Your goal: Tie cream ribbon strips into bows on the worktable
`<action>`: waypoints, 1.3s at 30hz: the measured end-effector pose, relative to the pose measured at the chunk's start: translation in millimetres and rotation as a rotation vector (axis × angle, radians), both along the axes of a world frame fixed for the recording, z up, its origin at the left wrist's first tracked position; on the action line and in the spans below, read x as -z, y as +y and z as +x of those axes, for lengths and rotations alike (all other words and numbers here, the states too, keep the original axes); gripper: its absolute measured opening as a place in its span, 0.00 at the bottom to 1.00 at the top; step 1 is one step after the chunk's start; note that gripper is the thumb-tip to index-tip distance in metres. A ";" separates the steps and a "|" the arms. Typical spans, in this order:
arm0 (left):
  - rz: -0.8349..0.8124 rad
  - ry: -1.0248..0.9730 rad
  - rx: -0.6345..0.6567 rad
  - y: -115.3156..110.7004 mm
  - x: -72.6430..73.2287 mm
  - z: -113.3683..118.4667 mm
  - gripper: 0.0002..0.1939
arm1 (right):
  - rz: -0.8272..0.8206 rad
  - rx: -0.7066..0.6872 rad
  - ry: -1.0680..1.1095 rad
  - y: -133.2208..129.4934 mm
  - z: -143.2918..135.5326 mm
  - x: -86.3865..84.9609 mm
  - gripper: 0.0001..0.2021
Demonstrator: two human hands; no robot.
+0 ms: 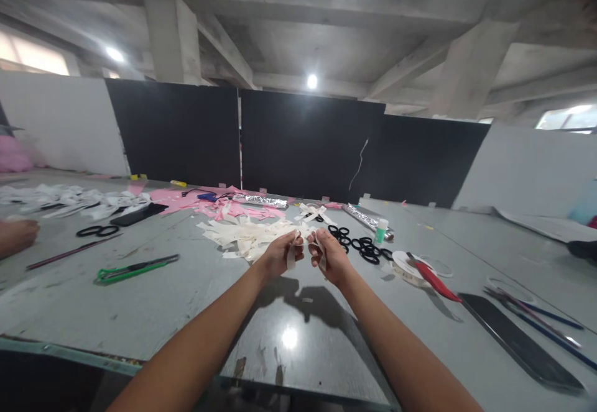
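Note:
My left hand (283, 254) is held above the middle of the table, thumb and fingers pinched on a whitish strip (291, 258) that hangs down. Close beside it, my right hand (330, 255) is closed on a whitish strip (322, 258) too. Whether both ends belong to one strip, I cannot tell. Just beyond my left hand lies a loose pile of cream strips (242, 235). A few more cream strips (317, 213) lie crossed past my hands. Several black rings (368, 250) are heaped to the right of my right hand.
Rightward are a white reel (410, 268), a red-handled tool (436, 281), a glue stick (381, 230) and a dark phone-like slab (517, 340). To the left lie a green cutter (135, 269), scissors (97, 231) and another person's hand (18, 237). Pink scraps (196, 199) lie farther back.

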State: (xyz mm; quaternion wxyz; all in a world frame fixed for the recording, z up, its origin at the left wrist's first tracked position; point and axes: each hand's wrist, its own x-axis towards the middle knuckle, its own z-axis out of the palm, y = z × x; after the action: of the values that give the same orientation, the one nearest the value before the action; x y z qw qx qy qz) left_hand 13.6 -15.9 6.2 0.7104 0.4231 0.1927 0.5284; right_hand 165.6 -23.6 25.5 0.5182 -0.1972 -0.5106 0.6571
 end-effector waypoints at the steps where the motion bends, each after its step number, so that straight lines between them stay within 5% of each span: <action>1: 0.005 -0.011 0.021 -0.1 0.3 0.7 0.12 | 0.009 0.011 0.001 0.8 -0.7 0.8 0.14; 9: 0.021 -0.038 0.113 -2.2 -0.6 3.8 0.16 | 0.048 0.027 -0.070 8.6 -5.5 7.1 0.16; 17: 0.033 -0.121 -0.042 3.4 4.3 3.2 0.17 | -0.002 0.065 -0.056 4.7 -14.1 9.4 0.21; 26: 0.017 -0.104 0.007 0.8 -5.2 -3.2 0.15 | 0.035 0.248 -0.170 6.0 -18.6 14.0 0.16; 30: 0.058 0.024 -0.096 -0.6 -5.1 0.3 0.13 | 0.217 0.432 -0.313 6.1 -16.1 17.4 0.15; 36: 0.261 0.450 -0.401 6.2 12.2 11.1 0.05 | 0.877 0.632 -0.759 2.1 -7.3 15.5 0.11; 39: 0.384 0.584 -0.459 10.5 22.5 12.2 0.03 | 0.893 0.696 -0.822 5.5 -6.8 14.0 0.09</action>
State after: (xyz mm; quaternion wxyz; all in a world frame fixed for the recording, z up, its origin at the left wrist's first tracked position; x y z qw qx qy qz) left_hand 25.8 -5.3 -16.3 0.3980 0.6260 0.3732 0.5572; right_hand 158.8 -18.1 11.5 0.4948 -0.3501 -0.7936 0.0524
